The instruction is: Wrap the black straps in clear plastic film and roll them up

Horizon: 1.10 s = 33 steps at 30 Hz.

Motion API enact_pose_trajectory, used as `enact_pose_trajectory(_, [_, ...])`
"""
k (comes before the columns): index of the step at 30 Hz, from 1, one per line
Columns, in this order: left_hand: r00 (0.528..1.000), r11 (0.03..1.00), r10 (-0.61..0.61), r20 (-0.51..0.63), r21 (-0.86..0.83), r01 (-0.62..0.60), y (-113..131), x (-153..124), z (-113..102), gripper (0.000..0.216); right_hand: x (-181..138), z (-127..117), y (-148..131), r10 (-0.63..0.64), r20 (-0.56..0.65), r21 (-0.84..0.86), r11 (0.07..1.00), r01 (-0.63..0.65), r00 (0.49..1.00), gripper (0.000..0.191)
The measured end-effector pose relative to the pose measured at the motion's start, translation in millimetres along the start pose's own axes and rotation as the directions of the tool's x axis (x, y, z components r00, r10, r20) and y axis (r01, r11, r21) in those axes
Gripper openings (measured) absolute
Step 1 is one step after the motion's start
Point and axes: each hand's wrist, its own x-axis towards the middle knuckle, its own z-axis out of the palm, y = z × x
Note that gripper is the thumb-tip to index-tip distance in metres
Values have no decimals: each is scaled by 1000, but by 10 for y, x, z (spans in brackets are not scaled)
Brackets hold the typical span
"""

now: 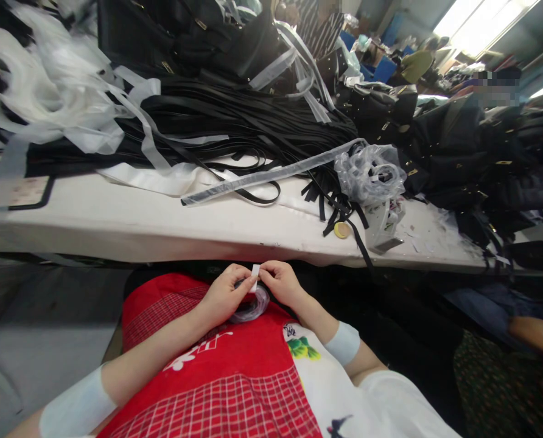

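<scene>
Just in front of the table edge, above the red apron (pixel 235 347), my two hands meet over a small white strip (pixel 255 278). My left hand (pixel 228 291) is closed, pinching the strip between thumb and fingers. My right hand (pixel 281 280) is also closed, its thumb and forefinger at the strip's right edge. Below the fingers, a coiled roll of clear plastic (pixel 253 307) rests against the apron; my left hand covers part of it. What the strip is made of cannot be made out.
Black straps (pixel 253 115) lie piled across the white table (pixel 116 225). White plastic film (pixel 47 91) is heaped on the left, crumpled clear plastic (pixel 369 173) on the right. A yellow disc (pixel 342 230) lies near the front edge. Another person's arm (pixel 536 337) shows at right.
</scene>
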Motion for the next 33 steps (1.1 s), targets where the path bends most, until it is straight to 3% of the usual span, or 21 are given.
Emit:
enact_pose_trajectory(3, [996,994,-70,50,-78,74,27,3,5,33,-9,-72,-44,-47,15,-57,997,48,999,22])
enact_pose_trajectory(8, [996,991,-92,13,-94,93,79,-1,57,25,36,-245,-84,34,276,133,988,-73,961,34])
enact_pose_trajectory(13, [995,996,-54,-85,-68,48,83,-18,121,26,68,-299,-139,180,281,171,957,-234,943,36])
enact_pose_trajectory(19, [998,997,-51,-34,-52,49,131,-43,108,28,88,-286,-58,164,384,225,938,-264,909,33])
enact_pose_trajectory(22, [981,989,-125,150,-55,134,143,-19,44,30,52,-267,-57,93,330,114,984,-138,939,28])
enact_pose_trajectory(25, [898,942,-227,378,-149,301,130,40,-49,32,-40,-296,-160,-119,279,-124,979,159,953,19])
enact_pose_trajectory(27, [888,878,-219,404,-315,360,134,93,-115,33,-126,-337,-246,-274,290,-264,898,352,917,22])
enact_pose_trajectory(29, [896,781,-219,387,-481,399,172,151,-163,36,-220,-365,-302,-378,286,-357,811,464,880,34])
enact_pose_trajectory(31, [891,708,-241,385,-559,433,242,209,-172,37,-308,-366,-320,-429,243,-421,761,493,870,42])
enact_pose_trajectory(33, [891,698,-259,372,-565,439,321,255,-144,37,-372,-368,-313,-458,192,-453,743,492,868,44])
